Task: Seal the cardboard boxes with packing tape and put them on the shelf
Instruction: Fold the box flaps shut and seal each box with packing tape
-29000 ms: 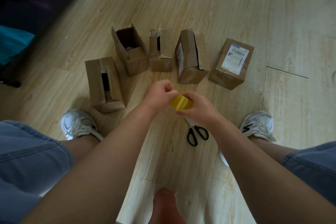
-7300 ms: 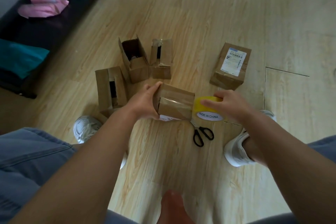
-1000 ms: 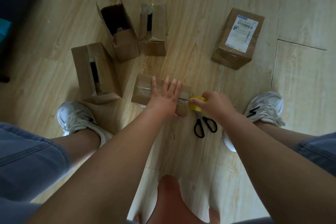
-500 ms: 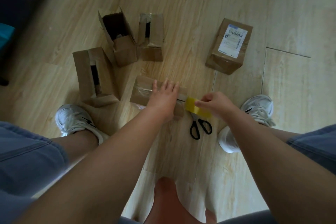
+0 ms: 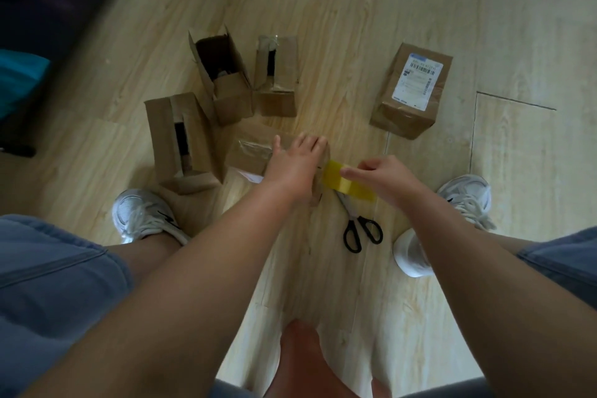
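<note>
1. Your left hand [image 5: 295, 168] is lying flat on the right end of the cardboard box [image 5: 250, 155], with straight, spread fingers. It is pressing the box onto the wooden floor [image 5: 371, 10] and gripping nothing.
2. Your right hand [image 5: 384, 176], at 3 o'clock from this box, is pinching the yellow packing tape [image 5: 342, 182] with curled fingers and thumb. The tape is touching the box's right end.
3. The black scissors [image 5: 360, 229] are lying on the floor at 5 o'clock from the box, below the tape.
4. An unsealed box [image 5: 179, 139] is standing at 9 o'clock, a wide-open box [image 5: 223, 74] at 11 o'clock and a third unsealed box [image 5: 276, 84] at 12 o'clock.
5. The labelled box [image 5: 412, 90] is sitting at 2 o'clock, well apart.
</note>
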`<state>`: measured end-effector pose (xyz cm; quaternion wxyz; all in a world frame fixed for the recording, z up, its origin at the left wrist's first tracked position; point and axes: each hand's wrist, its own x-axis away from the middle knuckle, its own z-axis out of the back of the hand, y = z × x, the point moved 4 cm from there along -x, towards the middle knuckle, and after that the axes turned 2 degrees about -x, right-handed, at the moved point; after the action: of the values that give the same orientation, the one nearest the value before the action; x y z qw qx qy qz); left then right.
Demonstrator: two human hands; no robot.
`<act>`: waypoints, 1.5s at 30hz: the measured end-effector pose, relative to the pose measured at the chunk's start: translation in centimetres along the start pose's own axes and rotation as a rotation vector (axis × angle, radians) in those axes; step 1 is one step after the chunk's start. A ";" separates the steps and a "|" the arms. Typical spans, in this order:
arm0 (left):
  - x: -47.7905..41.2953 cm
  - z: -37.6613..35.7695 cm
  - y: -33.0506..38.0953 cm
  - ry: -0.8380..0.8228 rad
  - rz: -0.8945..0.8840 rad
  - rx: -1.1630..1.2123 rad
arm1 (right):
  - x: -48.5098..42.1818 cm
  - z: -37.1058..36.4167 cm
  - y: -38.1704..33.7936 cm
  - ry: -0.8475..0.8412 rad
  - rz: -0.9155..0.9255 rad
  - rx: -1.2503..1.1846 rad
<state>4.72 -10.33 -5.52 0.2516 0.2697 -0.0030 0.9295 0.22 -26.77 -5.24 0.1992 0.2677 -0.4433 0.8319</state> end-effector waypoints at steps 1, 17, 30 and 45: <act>0.2 0.6 -0.6 0.026 -0.010 0.060 | 0.3 0.2 -0.7 0.003 0.019 -0.013; 3.3 2.4 -3.4 0.060 0.032 0.721 | 2.9 4.0 -4.9 0.225 0.197 0.350; 3.2 1.2 -3.2 0.001 0.075 0.891 | 2.6 4.3 -5.6 0.257 0.239 0.417; 3.7 2.1 -2.0 0.143 0.070 0.126 | 3.0 1.0 -7.3 0.242 0.306 0.567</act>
<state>4.04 -7.13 -2.19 0.2009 0.2176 0.0640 0.9530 2.32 -23.53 1.71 0.0409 0.1420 -0.2027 0.9680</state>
